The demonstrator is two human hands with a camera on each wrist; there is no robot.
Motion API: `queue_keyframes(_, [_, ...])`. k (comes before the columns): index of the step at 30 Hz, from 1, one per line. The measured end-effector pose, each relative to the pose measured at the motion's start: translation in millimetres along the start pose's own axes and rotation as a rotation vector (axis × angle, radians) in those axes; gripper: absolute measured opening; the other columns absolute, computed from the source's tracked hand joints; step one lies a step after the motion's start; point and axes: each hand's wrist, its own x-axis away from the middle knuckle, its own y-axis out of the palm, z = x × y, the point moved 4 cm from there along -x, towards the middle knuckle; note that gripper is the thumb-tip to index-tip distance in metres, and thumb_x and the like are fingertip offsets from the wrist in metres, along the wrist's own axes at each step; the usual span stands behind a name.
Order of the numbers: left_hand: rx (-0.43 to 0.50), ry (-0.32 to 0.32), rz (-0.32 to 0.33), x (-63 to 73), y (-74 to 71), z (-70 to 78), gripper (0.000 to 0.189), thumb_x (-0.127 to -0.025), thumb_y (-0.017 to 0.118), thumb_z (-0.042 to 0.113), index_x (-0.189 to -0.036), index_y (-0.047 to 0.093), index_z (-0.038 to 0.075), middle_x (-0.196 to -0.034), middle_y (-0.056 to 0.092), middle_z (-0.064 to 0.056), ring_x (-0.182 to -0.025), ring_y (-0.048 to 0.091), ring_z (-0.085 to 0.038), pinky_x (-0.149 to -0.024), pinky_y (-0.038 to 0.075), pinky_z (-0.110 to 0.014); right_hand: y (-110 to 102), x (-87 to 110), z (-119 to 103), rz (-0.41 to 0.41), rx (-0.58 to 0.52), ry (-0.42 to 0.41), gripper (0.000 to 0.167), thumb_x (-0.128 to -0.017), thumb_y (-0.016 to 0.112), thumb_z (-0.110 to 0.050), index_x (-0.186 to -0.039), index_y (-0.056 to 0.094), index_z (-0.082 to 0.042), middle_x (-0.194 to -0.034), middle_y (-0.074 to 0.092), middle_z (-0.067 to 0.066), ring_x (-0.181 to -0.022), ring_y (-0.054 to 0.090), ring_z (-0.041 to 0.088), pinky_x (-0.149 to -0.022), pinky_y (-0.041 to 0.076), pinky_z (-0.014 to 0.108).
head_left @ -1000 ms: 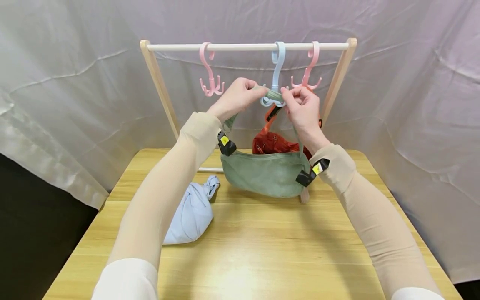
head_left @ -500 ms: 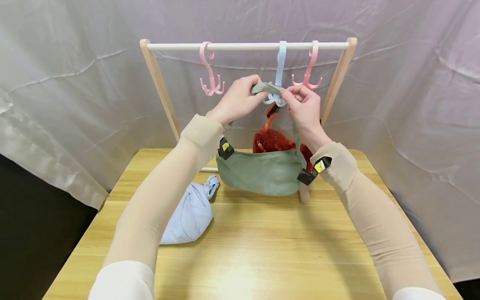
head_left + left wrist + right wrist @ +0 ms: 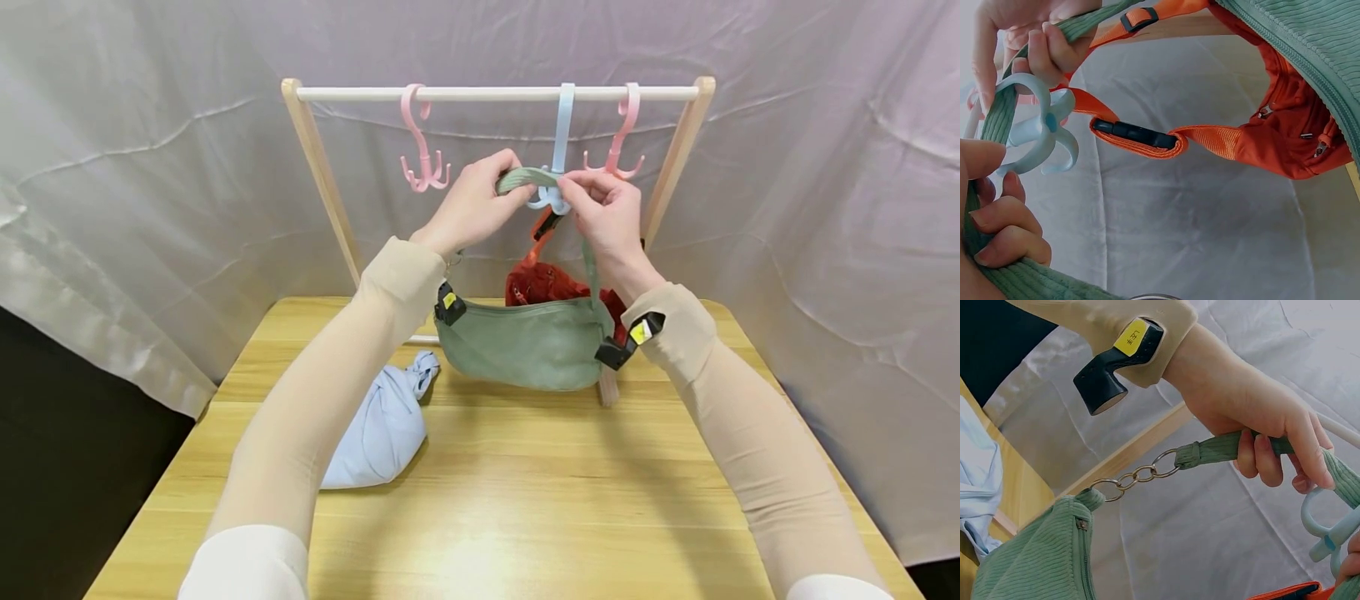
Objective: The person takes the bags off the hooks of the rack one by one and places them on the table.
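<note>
A green corduroy shoulder bag (image 3: 525, 346) hangs in the air from its strap (image 3: 525, 177). My left hand (image 3: 474, 202) grips the strap, fingers curled round it in the right wrist view. My right hand (image 3: 606, 218) pinches the strap further right. Between the hands, the strap lies against the prongs of a light-blue hook hanger (image 3: 562, 133); whether a prong carries it I cannot tell. A metal chain (image 3: 1135, 478) joins strap and bag at the left end. Behind hangs a red-orange bag (image 3: 1297, 125), its orange strap (image 3: 1210, 139) with a black buckle beside the blue hanger.
The hanger hooks over the white rail (image 3: 487, 94) of a wooden-legged rack. Pink hook hangers flank it, one to the left (image 3: 423, 146) and one to the right (image 3: 621, 137). A light-blue knotted bag (image 3: 382, 425) lies on the wooden table (image 3: 525, 500), left of centre.
Over the second, my left hand has shifted slightly left and up, and more of the strap shows between the hands. The blue hanger has moved a little right. The last half second brings almost no motion.
</note>
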Motion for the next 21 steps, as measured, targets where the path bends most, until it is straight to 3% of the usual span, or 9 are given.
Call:
queue_keyframes(10, [0.043,0.016,0.025,2.6,-1.0,-0.1,0.019,-0.098,0.061,0.023,-0.088,0.048,0.014,-0.077,0.039,0.002,-0.077,0.043,-0.011,-0.071,0.032,-0.022,0.8,-0.8,-7.2,-0.036,-0.009,-0.036,0.017,-0.091,0.069,-0.002,-0.088,0.074,-0.018,-0.062,0.063,-0.012,-0.048,0.041,0.003,-0.048,0.032,0.017])
queue_keyframes(21, [0.063,0.05,0.047,5.2,-3.2,2.1,0.016,-0.098,0.063,0.021,-0.092,0.052,0.012,-0.078,0.041,0.002,-0.077,0.044,-0.011,-0.071,0.034,-0.022,-2.2,-2.1,-8.3,-0.036,0.045,-0.083,0.037,-0.083,0.058,0.013,-0.086,0.073,-0.021,-0.066,0.066,-0.013,-0.057,0.052,0.001,-0.053,0.04,0.015])
